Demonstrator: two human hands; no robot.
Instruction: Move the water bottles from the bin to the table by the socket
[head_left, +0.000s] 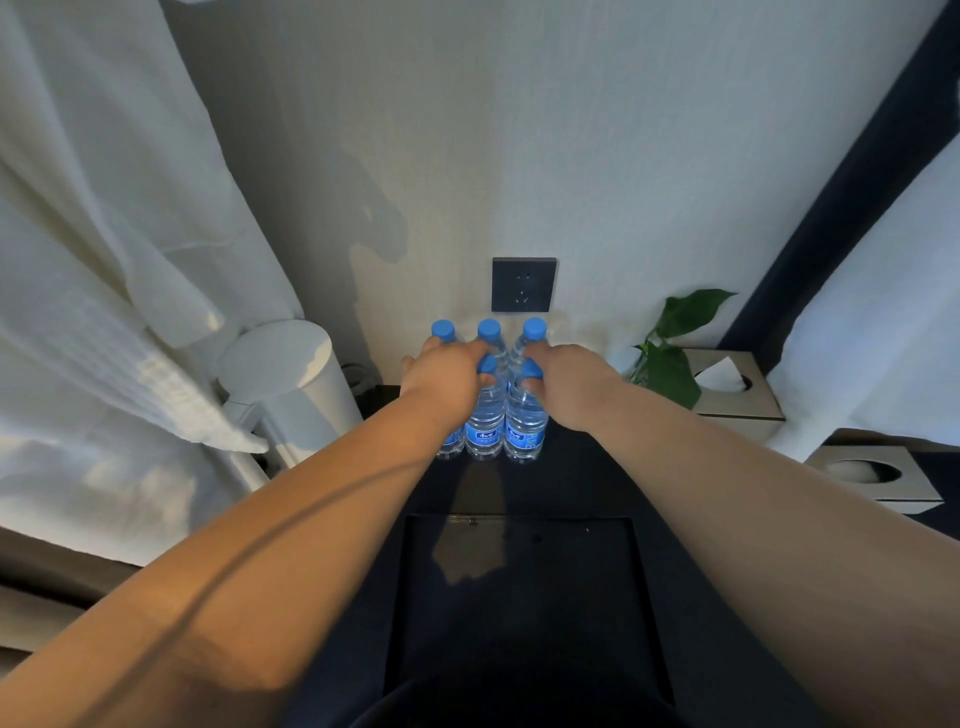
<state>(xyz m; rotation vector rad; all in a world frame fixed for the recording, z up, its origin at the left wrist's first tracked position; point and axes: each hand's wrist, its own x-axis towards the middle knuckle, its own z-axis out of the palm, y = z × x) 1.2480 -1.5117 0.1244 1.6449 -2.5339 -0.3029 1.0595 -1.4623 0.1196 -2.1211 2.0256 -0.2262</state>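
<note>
Judged placing: left hand (447, 374) and right hand (566, 384) apart, each gripping one blue-capped clear plastic water bottle (485, 421) at dark table (582, 483) far edge, under black wall socket (523, 285). Next: clean release, no toppling.

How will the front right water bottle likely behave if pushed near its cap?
The front right bottle looks full, so probably heavy for its size and fairly stiff. Tall and narrow, it may tip if pushed high, though the front left bottle close beside it could brace it.
</note>
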